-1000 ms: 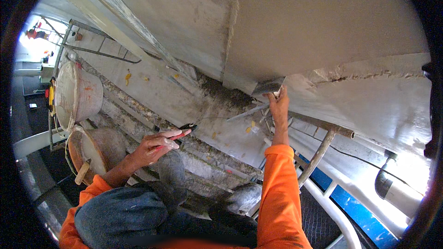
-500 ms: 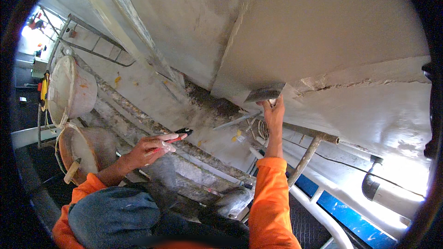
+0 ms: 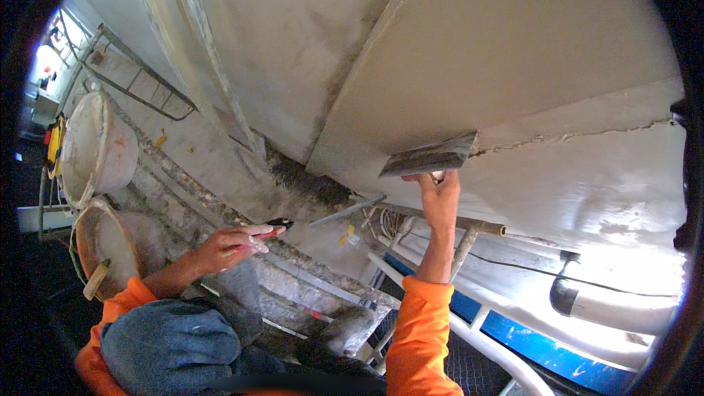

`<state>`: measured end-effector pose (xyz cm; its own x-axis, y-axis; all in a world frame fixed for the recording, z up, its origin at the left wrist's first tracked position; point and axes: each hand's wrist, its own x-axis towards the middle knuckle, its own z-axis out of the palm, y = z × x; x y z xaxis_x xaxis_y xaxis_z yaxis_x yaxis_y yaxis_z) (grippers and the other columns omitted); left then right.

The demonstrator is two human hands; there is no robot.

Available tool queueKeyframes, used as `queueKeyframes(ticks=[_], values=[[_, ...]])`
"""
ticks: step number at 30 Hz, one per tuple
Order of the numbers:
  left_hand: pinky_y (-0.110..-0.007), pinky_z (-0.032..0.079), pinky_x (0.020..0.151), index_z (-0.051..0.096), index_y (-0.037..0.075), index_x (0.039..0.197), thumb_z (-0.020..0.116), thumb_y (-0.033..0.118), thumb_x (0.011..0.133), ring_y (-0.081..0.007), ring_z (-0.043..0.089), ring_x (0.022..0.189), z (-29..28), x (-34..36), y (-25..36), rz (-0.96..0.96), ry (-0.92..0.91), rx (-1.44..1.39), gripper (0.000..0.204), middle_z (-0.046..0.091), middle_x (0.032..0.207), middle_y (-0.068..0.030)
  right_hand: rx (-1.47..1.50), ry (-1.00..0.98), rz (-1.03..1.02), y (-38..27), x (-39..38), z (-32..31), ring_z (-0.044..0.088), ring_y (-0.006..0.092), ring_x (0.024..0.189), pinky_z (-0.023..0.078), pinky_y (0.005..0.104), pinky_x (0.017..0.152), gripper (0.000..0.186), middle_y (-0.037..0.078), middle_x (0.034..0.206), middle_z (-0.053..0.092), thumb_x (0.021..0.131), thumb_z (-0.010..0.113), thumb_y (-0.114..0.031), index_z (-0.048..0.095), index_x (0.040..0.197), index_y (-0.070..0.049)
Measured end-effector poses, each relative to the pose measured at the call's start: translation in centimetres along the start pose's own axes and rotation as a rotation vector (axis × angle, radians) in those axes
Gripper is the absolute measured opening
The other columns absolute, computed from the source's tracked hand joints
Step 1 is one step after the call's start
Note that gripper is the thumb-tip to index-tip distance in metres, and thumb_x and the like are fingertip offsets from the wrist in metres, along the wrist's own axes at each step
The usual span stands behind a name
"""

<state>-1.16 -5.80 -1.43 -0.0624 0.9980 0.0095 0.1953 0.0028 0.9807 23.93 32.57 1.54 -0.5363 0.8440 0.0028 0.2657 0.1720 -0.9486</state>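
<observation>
My right hand (image 3: 440,194) is closed around the handle of a plastering trowel (image 3: 433,155). The trowel's wide grey metal blade lies against the smooth grey plaster wall (image 3: 513,44), at the end of a rough ridge of plaster (image 3: 572,136) running off to the right. Lower and to the left, my left hand (image 3: 231,248) is wrapped around a slim red-handled tool with a dark, plaster-smeared head (image 3: 279,225). Its exact kind is unclear. That hand is away from the wall, above the dirty scaffold planks.
Two plaster-crusted buckets (image 3: 70,154) stand at the left; a wooden handle (image 3: 96,279) sticks out of the nearer one. Metal scaffold tubes (image 3: 469,238), a white rail (image 3: 506,352) and a black pipe elbow (image 3: 565,295) lie to the right. A ladder-like frame (image 3: 139,77) stands far left.
My right hand has moved the trowel slightly down and to the right along the wall. The lumpy plaster beside the blade looks flatter. My left hand keeps its tool; the view has shifted.
</observation>
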Motion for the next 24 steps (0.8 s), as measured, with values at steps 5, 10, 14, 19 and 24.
queueKeyframes(ticks=[5,10,14,19,24], values=[[-0.041,0.054,0.108,0.076,0.003,0.109,0.068,-0.003,0.098,-0.0325,0.064,0.133,0.2,0.2,0.5,-0.034,0.002,-0.036,0.015,0.062,0.149,-0.0176,0.051,0.055,0.01,-8.0,0.4,-2.0,0.075,0.0183,0.09,0.06,0.0341,0.084,0.035,0.015,0.108,0.076,0.095,0.066,0.006,0.057,0.128,0.003],[-0.042,0.053,0.108,0.075,0.0,0.109,0.068,-0.003,0.099,-0.0327,0.064,0.134,1.1,0.4,-0.3,-0.013,0.037,-0.144,0.013,0.063,0.148,-0.0187,-0.264,0.268,-0.116,-15.5,-2.7,-7.4,0.071,0.0214,0.101,0.056,0.0374,0.092,0.03,0.015,0.117,0.075,0.094,0.073,-0.003,0.068,0.123,0.003],[-0.043,0.053,0.107,0.075,0.0,0.11,0.068,-0.003,0.099,-0.0333,0.064,0.132,2.0,2.3,-0.4,0.017,0.054,-0.16,0.013,0.063,0.146,-0.0209,-0.378,0.435,0.0,-14.8,-8.5,-9.6,0.066,0.0234,0.112,0.05,0.039,0.102,0.04,0.015,0.122,0.073,0.092,0.074,-0.008,0.066,0.129,0.004],[-0.046,0.052,0.108,0.073,0.001,0.103,0.069,0.001,0.098,-0.0372,0.066,0.129,2.4,6.7,1.0,0.113,0.084,-0.123,0.006,0.065,0.141,-0.0266,0.244,0.659,0.045,-2.8,-14.2,-0.9,0.064,0.014,0.079,0.054,0.0292,0.073,0.021,0.004,0.089,0.067,0.087,0.064,-0.005,0.061,0.108,-0.004],[-0.045,0.052,0.108,0.075,0.003,0.103,0.071,0.002,0.096,-0.0377,0.066,0.13,3.6,9.5,0.8,0.188,-0.053,0.045,0.007,0.065,0.141,-0.0266,0.871,0.604,0.513,5.5,-16.3,13.5,0.064,0.017,0.068,0.056,0.0351,0.057,0.02,0.007,0.086,0.066,0.093,0.065,-0.011,0.058,0.112,-0.005]])
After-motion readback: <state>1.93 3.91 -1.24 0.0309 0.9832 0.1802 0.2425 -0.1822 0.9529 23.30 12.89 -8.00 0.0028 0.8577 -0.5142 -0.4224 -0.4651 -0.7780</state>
